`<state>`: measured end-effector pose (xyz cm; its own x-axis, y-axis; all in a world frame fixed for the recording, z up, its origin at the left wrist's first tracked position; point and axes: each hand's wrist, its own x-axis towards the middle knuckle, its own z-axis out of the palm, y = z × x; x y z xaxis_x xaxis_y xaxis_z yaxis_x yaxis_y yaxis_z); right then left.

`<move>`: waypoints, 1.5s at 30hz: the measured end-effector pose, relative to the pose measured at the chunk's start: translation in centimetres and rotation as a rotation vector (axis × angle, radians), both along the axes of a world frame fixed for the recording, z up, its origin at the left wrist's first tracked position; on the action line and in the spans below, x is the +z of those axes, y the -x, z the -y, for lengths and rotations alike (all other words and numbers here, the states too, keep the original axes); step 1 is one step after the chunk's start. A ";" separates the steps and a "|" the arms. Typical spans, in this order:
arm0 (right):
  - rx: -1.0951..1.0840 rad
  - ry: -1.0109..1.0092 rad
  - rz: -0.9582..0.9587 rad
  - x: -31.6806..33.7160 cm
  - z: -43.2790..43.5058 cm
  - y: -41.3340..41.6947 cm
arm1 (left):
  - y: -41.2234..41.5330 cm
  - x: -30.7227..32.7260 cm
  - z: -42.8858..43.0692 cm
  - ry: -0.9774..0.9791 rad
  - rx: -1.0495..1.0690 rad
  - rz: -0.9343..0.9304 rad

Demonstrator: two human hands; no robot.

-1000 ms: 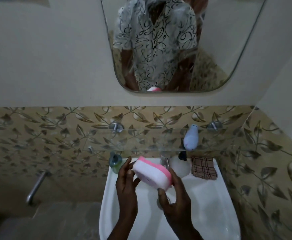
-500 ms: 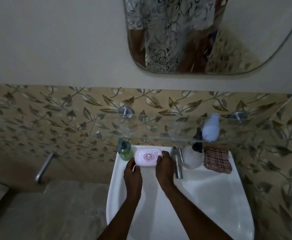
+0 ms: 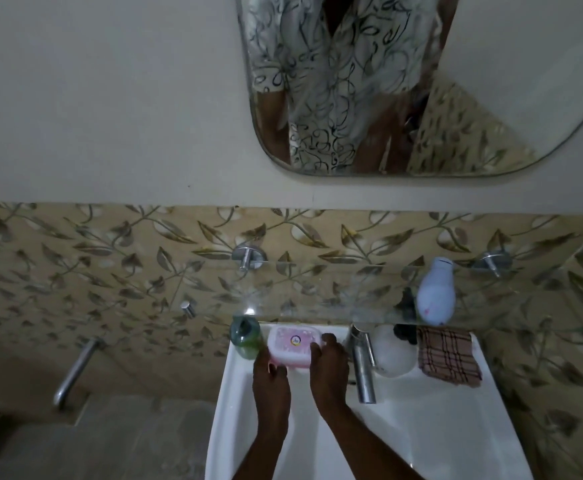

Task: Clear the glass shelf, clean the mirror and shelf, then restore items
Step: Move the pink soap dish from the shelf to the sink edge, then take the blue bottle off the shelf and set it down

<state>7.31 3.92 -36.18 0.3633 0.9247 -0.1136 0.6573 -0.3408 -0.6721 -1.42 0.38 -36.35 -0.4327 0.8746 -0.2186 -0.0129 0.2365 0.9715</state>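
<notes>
A pink soap box [image 3: 291, 344] with a clear lid rests on the back ledge of the white sink [image 3: 432, 427], under the glass shelf [image 3: 317, 296]. My left hand [image 3: 271, 379] touches its front left edge and my right hand [image 3: 329, 365] grips its right end. A pale blue bottle [image 3: 435, 294] stands alone on the right of the shelf. The mirror [image 3: 456, 98] hangs above and reflects a patterned shirt.
On the sink ledge stand a green bottle [image 3: 246, 336] at the left, a steel tap [image 3: 362, 362], a round white dispenser with a black pump [image 3: 395, 346] and a checked cloth [image 3: 447, 351]. A second tap [image 3: 75, 370] juts from the leaf-patterned tiles at left.
The soap box went from held up over the basin to down on the sink's back ledge beside the green bottle. Both hands followed it; the view tilted upward and right.
</notes>
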 end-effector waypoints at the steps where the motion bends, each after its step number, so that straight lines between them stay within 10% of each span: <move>1: -0.002 -0.016 -0.017 -0.1 0.0 0.1 | 0.0 0.2 -0.1 -0.025 -0.010 0.006; 14: 0.079 -0.334 -0.033 2.5 3.5 -1.3 | -1.4 0.8 2.5 0.093 0.075 -0.075; 25: -0.207 -0.890 0.218 11.0 9.0 -14.7 | -3.1 1.3 3.8 -0.120 -0.327 -0.614; 35: 0.388 -0.817 0.552 12.7 4.3 -18.8 | -3.0 -0.3 2.9 0.117 -0.530 -0.972; 45: 0.337 -0.964 0.561 12.6 5.5 -17.8 | -5.3 3.1 2.9 -0.193 -0.409 -0.662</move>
